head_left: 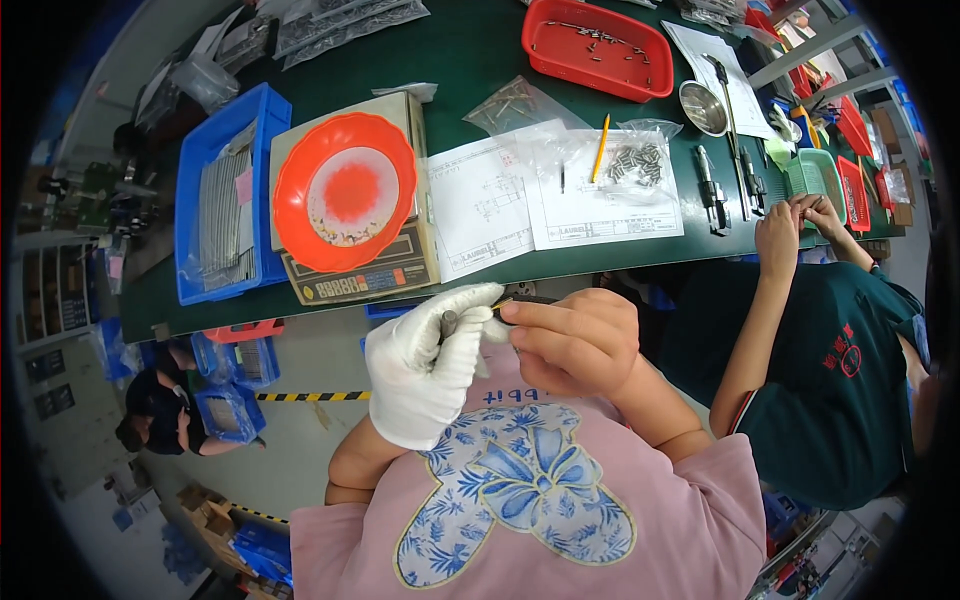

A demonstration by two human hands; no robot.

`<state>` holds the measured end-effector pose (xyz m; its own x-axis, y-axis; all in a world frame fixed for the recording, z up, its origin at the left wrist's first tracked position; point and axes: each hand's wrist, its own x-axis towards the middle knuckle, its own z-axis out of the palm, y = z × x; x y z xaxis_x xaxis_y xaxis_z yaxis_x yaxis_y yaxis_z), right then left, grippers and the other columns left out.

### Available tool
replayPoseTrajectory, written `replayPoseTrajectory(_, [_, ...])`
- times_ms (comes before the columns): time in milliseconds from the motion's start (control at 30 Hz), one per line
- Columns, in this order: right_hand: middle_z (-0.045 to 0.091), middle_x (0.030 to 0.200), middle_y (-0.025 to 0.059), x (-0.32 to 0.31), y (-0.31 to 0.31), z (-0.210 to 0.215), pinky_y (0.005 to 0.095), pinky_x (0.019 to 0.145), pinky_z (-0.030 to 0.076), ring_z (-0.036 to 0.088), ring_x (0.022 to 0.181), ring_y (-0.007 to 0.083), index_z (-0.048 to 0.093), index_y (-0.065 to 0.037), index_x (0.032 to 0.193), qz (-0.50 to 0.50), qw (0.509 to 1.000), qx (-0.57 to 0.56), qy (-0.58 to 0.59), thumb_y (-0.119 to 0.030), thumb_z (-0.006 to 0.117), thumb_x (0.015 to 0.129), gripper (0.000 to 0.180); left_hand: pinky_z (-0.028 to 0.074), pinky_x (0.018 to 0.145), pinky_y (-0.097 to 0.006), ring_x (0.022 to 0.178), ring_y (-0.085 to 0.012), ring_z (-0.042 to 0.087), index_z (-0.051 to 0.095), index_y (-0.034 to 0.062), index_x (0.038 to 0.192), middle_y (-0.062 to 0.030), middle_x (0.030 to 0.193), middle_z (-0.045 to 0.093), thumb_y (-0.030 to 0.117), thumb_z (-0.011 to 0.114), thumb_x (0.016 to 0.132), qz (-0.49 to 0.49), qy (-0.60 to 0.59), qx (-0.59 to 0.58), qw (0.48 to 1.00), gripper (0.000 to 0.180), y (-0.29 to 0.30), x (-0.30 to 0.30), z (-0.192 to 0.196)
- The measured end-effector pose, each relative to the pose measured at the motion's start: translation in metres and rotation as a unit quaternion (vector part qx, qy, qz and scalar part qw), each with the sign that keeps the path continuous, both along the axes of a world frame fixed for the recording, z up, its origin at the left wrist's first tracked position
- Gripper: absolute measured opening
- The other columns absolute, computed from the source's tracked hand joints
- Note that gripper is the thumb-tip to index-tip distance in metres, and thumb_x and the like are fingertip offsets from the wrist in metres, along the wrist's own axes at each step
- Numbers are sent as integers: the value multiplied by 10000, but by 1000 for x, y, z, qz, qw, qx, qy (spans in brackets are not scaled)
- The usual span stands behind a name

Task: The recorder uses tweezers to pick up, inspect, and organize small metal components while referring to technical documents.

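My left hand (420, 375), in a white glove, is closed in front of my chest. A small grey cylindrical metal part (449, 323) pokes out between its curled fingers. My bare right hand (580, 340) meets it at the fingertips, with thumb and fingers pinched together. Between the two hands shows a small gold and dark piece (503, 304), which the right fingers seem to grip; its exact kind is too small to tell. Both hands are just off the near edge of the green table (480, 262).
A red-orange bowl (400, 205) sits on a scale (370, 275), beside a blue bin (190, 240). Printed drawings (480, 230) carry a yellow pencil (601, 150) and a bag of metal parts (640, 165). A red tray (600, 75) is farther back. A co-worker's hands (795, 215) are at right.
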<state>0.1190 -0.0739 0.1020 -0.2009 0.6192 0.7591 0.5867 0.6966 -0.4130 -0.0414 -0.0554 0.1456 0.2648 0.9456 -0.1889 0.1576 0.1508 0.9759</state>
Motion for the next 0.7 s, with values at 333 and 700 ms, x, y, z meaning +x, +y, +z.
replayPoseTrajectory(333, [621, 815, 54, 2, 0, -2, 194, 440, 389, 533, 492, 98, 556, -67, 733, -9, 1000, 12, -6, -53, 613, 589, 156, 433, 468, -187, 581, -58, 544, 570, -26, 933, -63, 692, 600, -16, 515, 777, 0, 15, 12, 1000, 166, 1, 3, -1])
replayPoseTrajectory(700, [615, 794, 43, 3, 1, 1, 202, 433, 382, 515, 465, 106, 557, -62, 718, -50, 998, -25, -20, -37, 606, 552, 175, 426, 471, -186, 535, -54, 529, 573, -21, 924, -55, 665, 601, -7, 527, 771, -37, 76, 109, 991, 160, 3, 7, -6])
